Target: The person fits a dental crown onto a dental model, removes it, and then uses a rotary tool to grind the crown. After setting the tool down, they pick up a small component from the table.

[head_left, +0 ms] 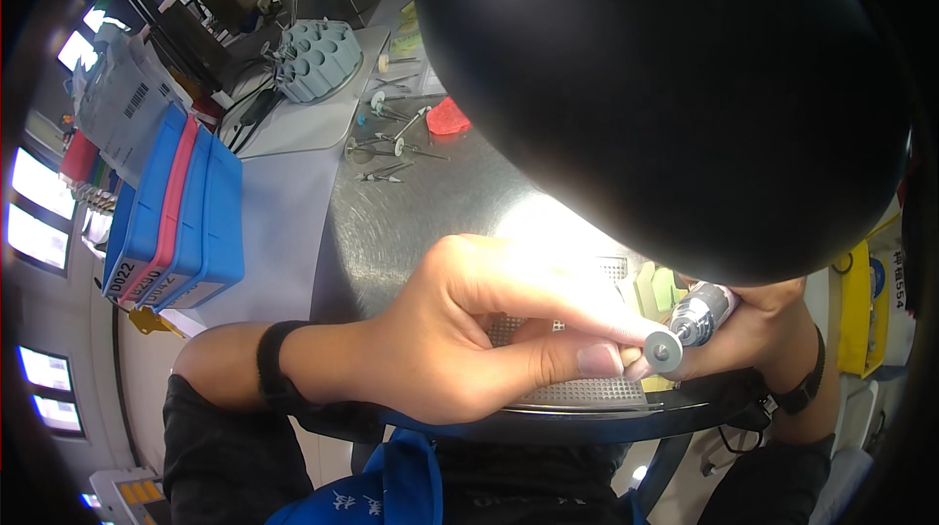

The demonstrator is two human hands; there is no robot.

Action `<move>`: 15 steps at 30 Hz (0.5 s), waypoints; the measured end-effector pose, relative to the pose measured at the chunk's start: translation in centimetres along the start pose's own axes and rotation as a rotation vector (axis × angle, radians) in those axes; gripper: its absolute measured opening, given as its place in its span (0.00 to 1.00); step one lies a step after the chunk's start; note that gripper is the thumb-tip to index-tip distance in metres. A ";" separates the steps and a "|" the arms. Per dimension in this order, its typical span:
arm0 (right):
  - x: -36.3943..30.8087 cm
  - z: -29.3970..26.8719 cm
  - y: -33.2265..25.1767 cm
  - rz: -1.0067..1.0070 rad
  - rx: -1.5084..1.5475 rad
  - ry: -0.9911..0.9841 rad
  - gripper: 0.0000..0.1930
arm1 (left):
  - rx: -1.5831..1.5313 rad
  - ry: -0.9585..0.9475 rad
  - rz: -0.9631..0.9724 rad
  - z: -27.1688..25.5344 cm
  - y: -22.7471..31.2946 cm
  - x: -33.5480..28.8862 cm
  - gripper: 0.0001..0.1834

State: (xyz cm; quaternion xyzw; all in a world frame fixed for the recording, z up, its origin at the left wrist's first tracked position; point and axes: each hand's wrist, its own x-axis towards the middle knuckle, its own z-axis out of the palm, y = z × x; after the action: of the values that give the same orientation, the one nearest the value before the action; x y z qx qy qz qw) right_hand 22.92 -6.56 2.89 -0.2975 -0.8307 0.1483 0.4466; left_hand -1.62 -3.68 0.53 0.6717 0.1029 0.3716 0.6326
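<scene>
My left hand is closed, thumb and fingers pinching a small cream-coloured, tooth-like piece. Most of that piece is hidden by the fingertips. In my right hand is a metal rotary handpiece, gripped near its front end. A small grey grinding disc is mounted on its tip, right beside the piece and my left fingertips. Whether the disc touches the piece, I cannot tell. Both hands are close together over a perforated metal grille at the bench's near edge, under bright light.
A big black rounded object blocks the upper right. Loose burs and mounted wheels lie on the metal bench top beside a red lump. Stacked blue boxes stand left, a grey tool holder farther back. Something yellow hangs right.
</scene>
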 end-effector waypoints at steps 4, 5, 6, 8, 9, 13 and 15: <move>1.2 -0.1 0.9 -0.219 -0.104 0.016 0.25 | -0.030 -0.012 -0.014 -0.2 0.1 0.0 0.09; 1.3 -0.1 0.7 -0.294 -0.120 0.036 0.25 | -0.012 -0.011 -0.014 -0.2 0.1 0.0 0.09; 1.5 0.0 0.9 -0.368 -0.137 0.058 0.25 | -0.017 -0.015 -0.010 -0.2 0.1 0.0 0.09; 1.5 -0.3 0.4 -0.285 -0.170 -0.003 0.25 | -0.022 -0.019 -0.007 -0.2 0.2 0.1 0.09; 1.4 -0.5 0.2 -0.257 -0.181 -0.023 0.25 | -0.020 -0.027 -0.017 -0.2 0.3 0.1 0.09; 0.9 -0.9 -0.6 -0.096 -0.100 -0.081 0.26 | -0.028 -0.035 -0.023 -0.3 0.3 0.1 0.08; 0.8 -1.0 -0.8 -0.079 -0.188 -0.081 0.26 | -0.029 -0.034 -0.033 -0.3 0.4 0.1 0.08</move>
State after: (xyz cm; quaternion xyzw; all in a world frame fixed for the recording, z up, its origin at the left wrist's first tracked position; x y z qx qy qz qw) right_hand 23.10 -6.66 4.39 -0.2986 -0.8695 0.0638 0.3883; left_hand -1.87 -3.46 0.90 0.6668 0.0978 0.3511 0.6501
